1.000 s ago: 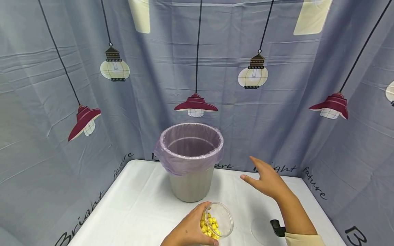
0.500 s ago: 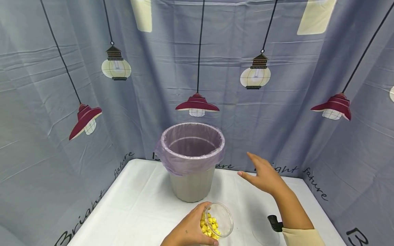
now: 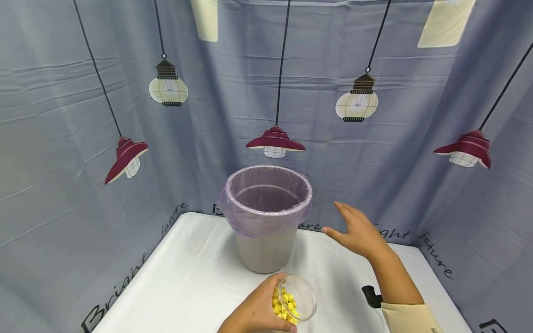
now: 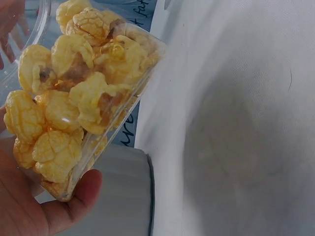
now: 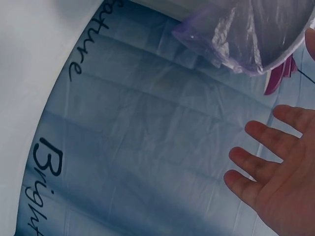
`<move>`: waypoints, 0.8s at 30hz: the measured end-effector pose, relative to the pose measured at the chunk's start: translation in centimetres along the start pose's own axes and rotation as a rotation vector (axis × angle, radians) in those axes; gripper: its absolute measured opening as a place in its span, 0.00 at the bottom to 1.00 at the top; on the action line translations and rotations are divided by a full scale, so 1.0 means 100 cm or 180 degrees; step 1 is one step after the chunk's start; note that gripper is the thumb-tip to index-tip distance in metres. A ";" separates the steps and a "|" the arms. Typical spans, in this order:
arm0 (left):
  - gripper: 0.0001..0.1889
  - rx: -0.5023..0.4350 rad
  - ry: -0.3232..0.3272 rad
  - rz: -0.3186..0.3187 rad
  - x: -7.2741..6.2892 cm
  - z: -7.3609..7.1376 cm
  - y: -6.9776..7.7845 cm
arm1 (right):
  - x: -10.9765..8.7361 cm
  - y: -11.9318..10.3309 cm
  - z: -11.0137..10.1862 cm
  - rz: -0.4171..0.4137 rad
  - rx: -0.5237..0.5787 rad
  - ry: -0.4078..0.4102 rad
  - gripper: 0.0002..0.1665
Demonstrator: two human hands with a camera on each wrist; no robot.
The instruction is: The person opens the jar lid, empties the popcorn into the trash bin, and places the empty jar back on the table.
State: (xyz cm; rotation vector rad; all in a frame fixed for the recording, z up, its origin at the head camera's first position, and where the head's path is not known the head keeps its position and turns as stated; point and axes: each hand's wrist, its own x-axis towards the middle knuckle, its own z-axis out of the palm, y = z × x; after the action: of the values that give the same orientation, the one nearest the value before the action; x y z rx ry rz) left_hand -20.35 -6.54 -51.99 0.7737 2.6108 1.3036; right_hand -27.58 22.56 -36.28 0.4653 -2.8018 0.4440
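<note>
My left hand (image 3: 260, 305) grips a clear plastic jar (image 3: 301, 296) in the lower middle of the head view. The jar is tilted, its round mouth uncovered, and yellow popcorn (image 4: 74, 88) fills its lower part. The left thumb curls under its bottom edge in the left wrist view. Beyond the jar stands a grey trash bin (image 3: 266, 252) lined with a thin purple bag (image 3: 262, 224). Over the right side of the table hovers my right hand (image 3: 360, 233), fingers spread and holding nothing. Its straight fingers also show in the right wrist view, apart from the bin.
A white cloth covers the table (image 3: 195, 286). Grey-blue curtains (image 3: 200, 138) printed with lamps and lettering enclose the back and sides. A black object (image 3: 370, 296) shows beside the right wrist.
The head view has turned slightly left. My right hand has moved a little up and closer to the bin, still spread. The left hand keeps holding the popcorn jar at the same tilt.
</note>
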 end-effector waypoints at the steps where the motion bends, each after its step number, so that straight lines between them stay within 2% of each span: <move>1: 0.59 -0.0008 0.0002 0.0003 0.000 0.000 0.000 | 0.001 -0.001 0.000 0.0013 0.0015 -0.0008 0.58; 8: 0.58 -0.0136 -0.0017 0.0021 -0.001 -0.003 -0.002 | 0.011 -0.007 -0.001 -0.0025 0.0064 -0.0008 0.58; 15: 0.59 -0.0076 0.0023 0.0013 -0.002 -0.005 -0.002 | 0.022 -0.014 -0.005 -0.0079 0.0061 -0.0036 0.57; 24: 0.57 -0.0148 0.0048 0.0025 -0.002 -0.006 -0.006 | 0.035 -0.023 -0.010 -0.0092 0.0061 -0.0071 0.55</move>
State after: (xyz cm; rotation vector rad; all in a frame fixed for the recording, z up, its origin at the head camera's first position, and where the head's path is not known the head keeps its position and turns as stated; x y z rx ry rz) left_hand -20.61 -7.43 -52.11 0.7709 2.5814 1.3724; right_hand -29.79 19.89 -33.71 0.5172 -2.8107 0.4628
